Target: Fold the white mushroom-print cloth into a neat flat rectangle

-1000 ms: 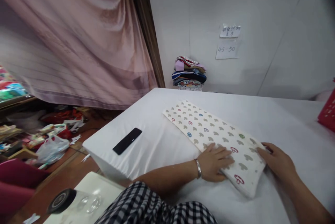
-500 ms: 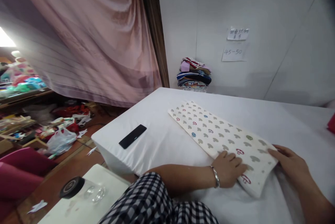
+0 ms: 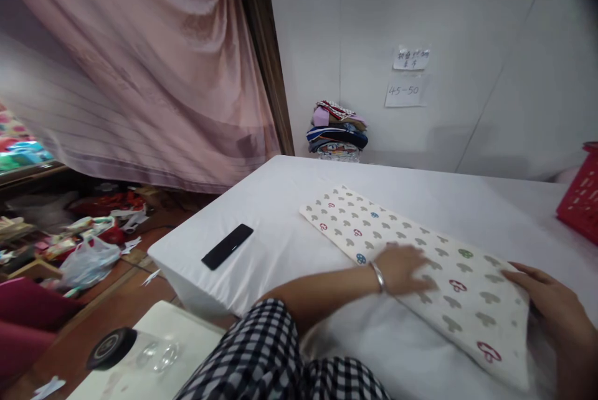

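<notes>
A folded cream cloth with a mushroom print lies flat on the white-covered table. My left hand, with a silver bracelet at the wrist, rests flat on the cloth's near long edge, fingers stretched out and a little blurred. My right hand sits at the cloth's right end with fingers curled against its edge; whether they pinch the cloth is hidden.
A black phone lies near the table's left corner. A red plastic basket stands at the right edge. Folded clothes are stacked by the wall. A pink curtain hangs left, above floor clutter. A black-lidded clear jar sits near my knee.
My left hand slid further along the cloth away from me. My right hand shifted to the right with the cloth's end. The camera swung, bringing the red basket back into view.
</notes>
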A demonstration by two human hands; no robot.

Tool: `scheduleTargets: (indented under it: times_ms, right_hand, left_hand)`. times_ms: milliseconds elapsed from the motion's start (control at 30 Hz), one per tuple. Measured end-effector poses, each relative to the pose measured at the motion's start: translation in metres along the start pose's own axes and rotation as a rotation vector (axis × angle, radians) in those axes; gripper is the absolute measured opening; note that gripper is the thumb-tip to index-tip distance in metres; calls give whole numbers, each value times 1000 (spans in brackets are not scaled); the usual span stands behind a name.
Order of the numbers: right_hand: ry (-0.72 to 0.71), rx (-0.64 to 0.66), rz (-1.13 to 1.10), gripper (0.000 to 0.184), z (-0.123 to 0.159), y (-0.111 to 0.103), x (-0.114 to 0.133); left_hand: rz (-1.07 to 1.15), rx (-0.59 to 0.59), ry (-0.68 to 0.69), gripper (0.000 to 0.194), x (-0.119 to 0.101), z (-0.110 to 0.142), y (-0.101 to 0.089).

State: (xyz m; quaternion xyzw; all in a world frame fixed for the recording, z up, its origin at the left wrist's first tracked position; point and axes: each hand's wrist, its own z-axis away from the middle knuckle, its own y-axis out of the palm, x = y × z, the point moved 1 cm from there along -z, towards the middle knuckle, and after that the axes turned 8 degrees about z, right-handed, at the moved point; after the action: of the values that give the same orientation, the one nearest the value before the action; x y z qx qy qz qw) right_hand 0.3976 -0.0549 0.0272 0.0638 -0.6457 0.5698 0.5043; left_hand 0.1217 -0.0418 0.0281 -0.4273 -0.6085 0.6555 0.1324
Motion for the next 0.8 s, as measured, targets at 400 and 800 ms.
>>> scheduleTargets:
  times_ms: [400,800]
  right_hand:
    - [19,81,47,35,-14,6,-7]
    - [31,76,151,25,-42,16,-35]
  left_hand:
    - [-110,-209,-901,46,208,42,-96]
    - [-40,-255,-1008,45,248,-15,-114]
